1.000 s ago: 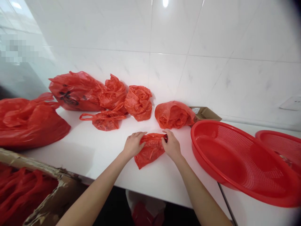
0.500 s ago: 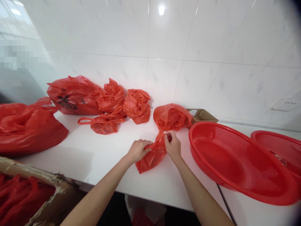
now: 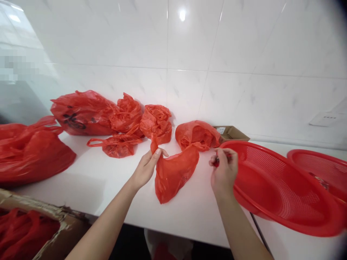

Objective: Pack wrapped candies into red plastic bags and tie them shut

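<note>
My left hand (image 3: pixel 148 164) is closed on the gathered handle of a red plastic bag (image 3: pixel 175 173), which hangs and rests over the white table with its mouth spread to the right. My right hand (image 3: pixel 224 169) is apart from that bag, near the left rim of a red basket (image 3: pixel 271 191). Its fingers are curled around something small, dark and red, mostly hidden, whose kind I cannot make out. Just behind the held bag lies another crumpled red bag (image 3: pixel 197 133).
Several filled red bags (image 3: pixel 81 112) line the wall, with a small one (image 3: pixel 118 146) in front. A big red bag (image 3: pixel 32 151) stands left, above a torn cardboard box (image 3: pixel 73 231). A small open carton (image 3: pixel 234 134) sits behind the basket; a second red basket (image 3: pixel 322 162) stands right.
My right hand has let go of the red bag and moved right to the basket's rim. My left hand has shifted left and up, lifting the bag's handle; the bag is spread wider.
</note>
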`<state>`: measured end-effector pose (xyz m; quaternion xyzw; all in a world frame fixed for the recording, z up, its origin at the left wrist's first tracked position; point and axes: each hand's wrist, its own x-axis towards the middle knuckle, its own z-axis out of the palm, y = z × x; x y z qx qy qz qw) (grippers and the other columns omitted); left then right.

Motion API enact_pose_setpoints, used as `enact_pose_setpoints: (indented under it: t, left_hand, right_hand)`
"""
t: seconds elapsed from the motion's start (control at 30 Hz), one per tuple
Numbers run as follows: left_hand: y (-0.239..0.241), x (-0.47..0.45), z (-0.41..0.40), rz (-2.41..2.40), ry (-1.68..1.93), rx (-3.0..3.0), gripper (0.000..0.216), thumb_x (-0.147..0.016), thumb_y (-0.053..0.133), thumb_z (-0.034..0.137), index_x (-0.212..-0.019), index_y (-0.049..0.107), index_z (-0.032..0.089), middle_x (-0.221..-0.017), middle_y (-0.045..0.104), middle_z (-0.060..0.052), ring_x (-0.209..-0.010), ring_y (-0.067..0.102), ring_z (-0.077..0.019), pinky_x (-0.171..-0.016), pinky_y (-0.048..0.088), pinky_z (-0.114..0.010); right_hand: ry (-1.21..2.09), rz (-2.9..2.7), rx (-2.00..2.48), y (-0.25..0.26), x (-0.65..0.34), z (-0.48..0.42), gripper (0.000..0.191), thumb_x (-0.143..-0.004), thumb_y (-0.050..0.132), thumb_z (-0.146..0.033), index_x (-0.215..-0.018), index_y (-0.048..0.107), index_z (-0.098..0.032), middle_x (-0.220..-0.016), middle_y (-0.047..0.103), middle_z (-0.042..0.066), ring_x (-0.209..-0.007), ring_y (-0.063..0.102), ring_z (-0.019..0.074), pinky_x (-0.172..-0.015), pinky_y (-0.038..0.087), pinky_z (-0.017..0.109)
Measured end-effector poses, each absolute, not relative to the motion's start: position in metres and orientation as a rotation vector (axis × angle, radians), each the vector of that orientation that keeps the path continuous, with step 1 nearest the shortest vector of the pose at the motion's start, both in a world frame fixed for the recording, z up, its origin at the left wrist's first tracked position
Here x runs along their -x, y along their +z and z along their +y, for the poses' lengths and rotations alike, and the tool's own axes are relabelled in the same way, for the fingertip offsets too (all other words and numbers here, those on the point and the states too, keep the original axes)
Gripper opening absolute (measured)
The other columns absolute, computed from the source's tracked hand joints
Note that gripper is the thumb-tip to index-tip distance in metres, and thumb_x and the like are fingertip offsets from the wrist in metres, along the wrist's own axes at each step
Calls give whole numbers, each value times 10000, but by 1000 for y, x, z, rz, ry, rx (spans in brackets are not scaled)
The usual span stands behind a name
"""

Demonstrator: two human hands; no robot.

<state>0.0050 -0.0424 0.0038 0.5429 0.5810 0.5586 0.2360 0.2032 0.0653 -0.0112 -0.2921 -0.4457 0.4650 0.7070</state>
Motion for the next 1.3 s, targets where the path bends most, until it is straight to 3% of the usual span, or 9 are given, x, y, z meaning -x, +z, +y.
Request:
enact_pose_setpoints:
  t: [0.13,0.23,0.53,0.67,0.77,0.87,0.97,1.13,1.3]
  left_hand:
    - [5,-12,-42,1586,1526,-1519,461,-958,352,516,-966,677,189,-801,560,-13,-783,506,-157,-724,399,-260]
    - [1,-15,-40,1543,1598,-1471,457,-951,374,519,-986,671,173,-721,544,-1,-707,502,-142,-665,402,-250]
    - [3,-19,-51,1466,1646,-1474,466,-941,397,528,-1031,667,158,-663,576,5,-625,535,-129,-627,422,-243]
    - [4,-21,-50,1460,1611,-1489,445,-940,420,506,-1029,686,160,-648,562,13,-626,543,-132,-666,442,-252]
    - [3,-21,-50,1482,1593,-1581,417,-943,440,470,-989,717,162,-784,624,-27,-764,579,-164,-757,451,-273]
    - [3,-21,-52,1435,1548,-1720,387,-954,439,426,-959,739,181,-976,627,-59,-911,572,-190,-861,432,-301]
    - [3,-20,-53,1364,1479,-1819,373,-959,437,406,-932,742,193,-945,578,-54,-909,542,-184,-874,427,-314]
    - [0,-23,-51,1295,1587,-1839,462,-965,387,444,-735,680,171,-900,479,-56,-900,468,-191,-852,433,-328]
    - [1,-26,-51,1373,1567,-1877,436,-960,381,462,-892,705,177,-974,421,-61,-943,434,-200,-908,399,-349]
  right_hand:
    - [990,-1547,389,29,-188,29,73,-882,533,-274,-866,481,-226,-767,548,-37,-594,503,83,-585,422,233]
    - [1081,-1953,382,24,-167,23,92,-871,518,-241,-800,465,-217,-698,513,-45,-613,485,96,-598,406,234]
    - [1030,-2274,342,-1,-168,33,33,-846,491,-202,-827,470,-218,-785,575,-24,-662,510,108,-655,413,257]
    - [1300,-2437,338,1,-174,33,37,-832,497,-199,-811,475,-220,-796,614,-10,-708,588,131,-662,452,267]
    - [1649,-2612,499,0,-176,39,8,-830,487,-221,-835,489,-215,-760,640,-7,-571,608,128,-600,477,280]
    - [1732,-2826,705,2,-179,48,40,-800,524,-230,-813,507,-196,-697,652,-9,-424,550,103,-573,474,289]
    - [1862,-2657,566,8,-178,52,79,-831,512,-275,-822,504,-197,-655,638,-17,-432,548,106,-572,467,281]
    - [2032,-1767,239,1,-153,41,208,-877,451,-394,-789,458,-206,-654,590,-12,-572,585,135,-615,479,285]
    - [1732,-2132,361,-29,-133,34,164,-867,512,-311,-745,543,-206,-734,591,2,-760,576,145,-721,473,285]
